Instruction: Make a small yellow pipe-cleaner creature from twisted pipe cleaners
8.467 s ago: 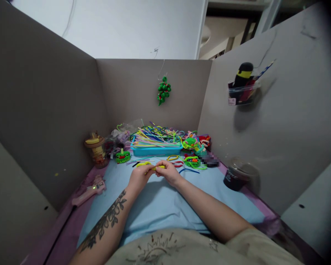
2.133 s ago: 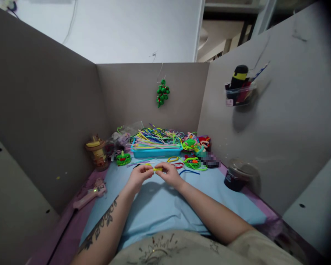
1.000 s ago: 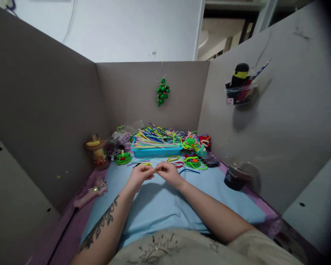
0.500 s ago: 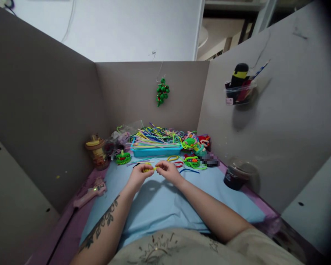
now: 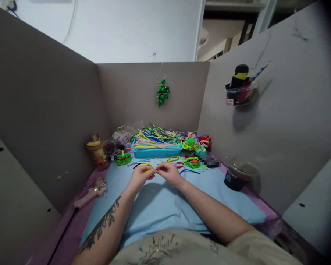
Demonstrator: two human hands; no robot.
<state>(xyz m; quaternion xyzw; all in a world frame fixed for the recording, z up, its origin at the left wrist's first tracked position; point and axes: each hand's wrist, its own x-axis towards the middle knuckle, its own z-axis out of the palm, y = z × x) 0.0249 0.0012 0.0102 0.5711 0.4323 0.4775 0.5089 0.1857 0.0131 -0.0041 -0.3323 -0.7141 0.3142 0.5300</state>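
Note:
Fingertips nearly together, my two hands meet above the blue table cover [image 5: 165, 206]. My left hand [image 5: 140, 176] is closed on a yellow pipe cleaner [image 5: 146, 169], which seems bent or coiled; most of it is hidden by the fingers. My right hand [image 5: 169, 173] pinches at the piece's end beside the left fingertips. Just beyond the hands lie a yellow pipe cleaner loop [image 5: 173, 159], a red bent piece [image 5: 180, 165] and a blue strip [image 5: 189, 170]. A green figure [image 5: 123, 158] with eyes sits to the left.
A blue tray [image 5: 157, 152] heaped with coloured pipe cleaners stands at the back, with fuzzy figures [image 5: 190, 143] at its right. A pink glue gun [image 5: 92, 194] and a lidded cup [image 5: 97, 154] are left; a black tub [image 5: 234, 178] is right. Grey panels [image 5: 154, 73] enclose the table.
My left fingers have curled in and closed nearer the right fingertips, covering more of the yellow piece. The camera view has shifted slightly; the table things stay put.

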